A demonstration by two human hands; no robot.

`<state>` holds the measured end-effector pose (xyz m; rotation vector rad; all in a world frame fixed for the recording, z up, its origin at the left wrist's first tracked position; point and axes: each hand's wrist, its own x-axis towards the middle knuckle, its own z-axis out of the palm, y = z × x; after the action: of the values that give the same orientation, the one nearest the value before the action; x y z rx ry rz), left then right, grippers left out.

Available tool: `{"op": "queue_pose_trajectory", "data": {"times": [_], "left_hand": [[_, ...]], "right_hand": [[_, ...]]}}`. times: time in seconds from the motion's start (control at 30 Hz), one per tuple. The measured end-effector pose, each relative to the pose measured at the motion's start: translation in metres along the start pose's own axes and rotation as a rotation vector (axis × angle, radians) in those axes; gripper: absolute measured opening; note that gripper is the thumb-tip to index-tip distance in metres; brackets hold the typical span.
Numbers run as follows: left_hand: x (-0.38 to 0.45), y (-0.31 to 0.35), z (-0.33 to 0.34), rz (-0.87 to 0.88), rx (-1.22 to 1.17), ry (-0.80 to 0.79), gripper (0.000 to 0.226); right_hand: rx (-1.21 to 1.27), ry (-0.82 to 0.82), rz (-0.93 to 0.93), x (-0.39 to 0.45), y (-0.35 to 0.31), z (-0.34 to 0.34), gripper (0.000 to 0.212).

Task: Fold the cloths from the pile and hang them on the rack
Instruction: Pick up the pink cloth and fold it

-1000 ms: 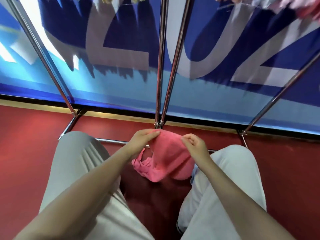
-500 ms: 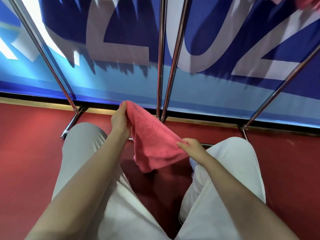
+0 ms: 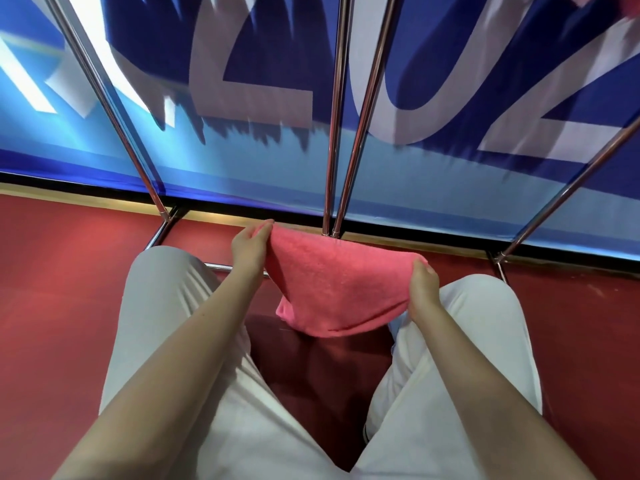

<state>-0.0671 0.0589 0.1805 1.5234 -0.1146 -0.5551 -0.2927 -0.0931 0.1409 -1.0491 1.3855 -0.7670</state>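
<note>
Spread wider than before: pink cloth (image 3: 332, 289), stretched between both hands above the knees, before the rack (image 3: 332, 133). Left hand (image 3: 249, 247) pinches one corner; right hand (image 3: 422, 289) pinches the other.

Bare forearms without sleeves, light grey trousers (image 3: 166, 327), perhaps a dark-striped hem at one leg

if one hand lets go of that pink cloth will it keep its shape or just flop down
It would probably flop. The pink cloth sags between the left hand and right hand and droops below them, so it looks limp. Its looped, terry-like surface suggests good grip, not slipperiness. It seems light, since both hands carry it by its corners alone.
</note>
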Motion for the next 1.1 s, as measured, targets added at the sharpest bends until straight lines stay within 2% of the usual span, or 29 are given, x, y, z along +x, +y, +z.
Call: {"op": "queue_pose_trajectory", "data": {"times": [0.1,0.3,0.4,0.47,0.57,0.63,0.77,0.83,1.0,1.1], "left_hand": [[0.000,-0.003,0.001,-0.009,0.019,-0.011,0.009],[0.015,-0.018,-0.001,-0.064,0.059,0.068,0.020],[0.020,-0.024,-0.001,-0.113,0.135,0.057,0.023],[0.019,-0.031,0.003,-0.130,0.228,0.014,0.023],[0.008,-0.045,0.012,-0.136,0.389,-0.084,0.016],[-0.012,-0.052,0.023,-0.073,0.450,-0.169,0.017],[-0.053,-0.060,0.047,-0.015,0.351,-0.403,0.019],[-0.066,-0.064,0.052,-0.017,0.289,-0.470,0.021],[-0.076,-0.064,0.054,0.173,0.305,-0.490,0.026],[-0.076,-0.061,0.053,0.188,0.210,-0.456,0.021]], "right_hand": [[-0.040,0.016,-0.060,-0.001,-0.005,-0.001,0.035],[0.107,-0.089,-0.177,-0.008,-0.007,0.001,0.020],[0.147,-0.118,-0.275,-0.018,-0.011,-0.002,0.021],[0.080,-0.148,-0.350,-0.022,-0.013,-0.002,0.026],[-0.134,-0.284,-0.467,-0.030,-0.013,0.004,0.030],[-0.210,-0.351,-0.520,-0.036,-0.008,0.011,0.028],[-0.221,-0.396,-0.476,-0.044,0.002,0.022,0.005],[-0.191,-0.400,-0.454,-0.044,0.003,0.024,0.009],[-0.076,-0.411,-0.420,-0.048,-0.001,0.022,0.009],[-0.072,-0.434,-0.414,-0.051,0.000,0.021,0.009]]}}
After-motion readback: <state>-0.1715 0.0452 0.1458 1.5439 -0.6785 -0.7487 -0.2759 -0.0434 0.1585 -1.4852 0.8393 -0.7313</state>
